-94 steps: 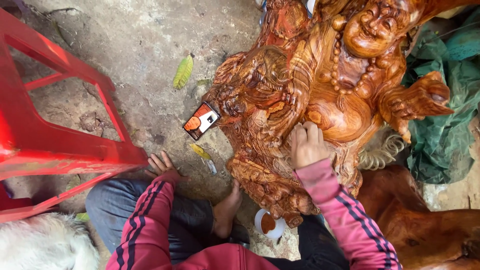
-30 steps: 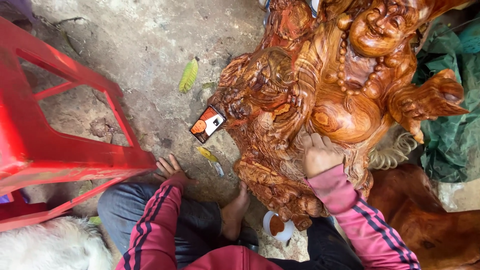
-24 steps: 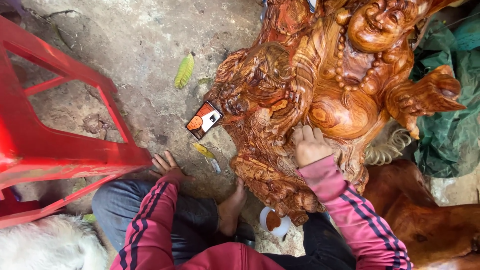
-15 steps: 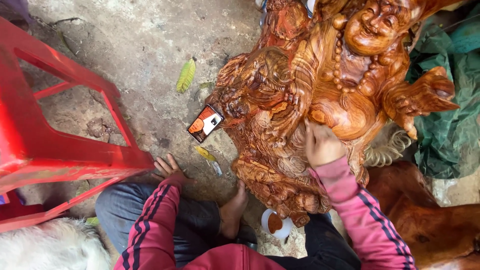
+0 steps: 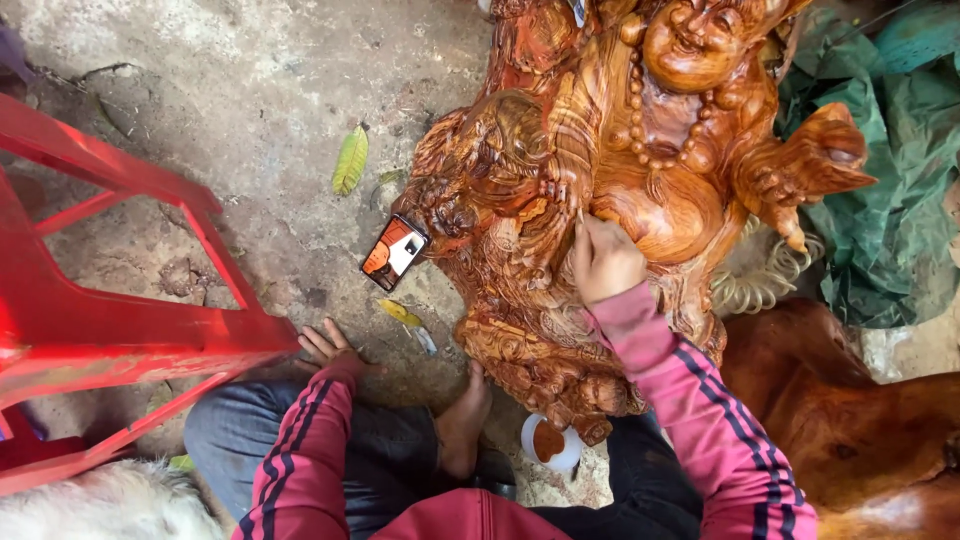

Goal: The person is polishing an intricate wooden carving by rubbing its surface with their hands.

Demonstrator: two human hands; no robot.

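Observation:
A large glossy reddish-brown wooden carving (image 5: 640, 160) of a laughing round-bellied figure with a bead necklace lies on the ground in front of me. My right hand (image 5: 603, 260), in a pink striped sleeve, presses against the carving's belly with its fingers curled; whatever it holds is hidden. My left hand (image 5: 330, 347) rests flat on the concrete ground, fingers spread, beside a red plastic stool (image 5: 110, 330). My bare foot (image 5: 463, 425) touches the carving's base.
A phone (image 5: 395, 252) with a lit screen leans against the carving's left side. A small white cup (image 5: 549, 443) of brown paste sits under the base. Green tarp (image 5: 880, 180) lies at right, more carved wood (image 5: 860, 420) at lower right, a leaf (image 5: 349, 160) on the concrete.
My right hand has shifted back and forth over the carving's belly, now a little higher and to the left. My left hand has stayed on the ground.

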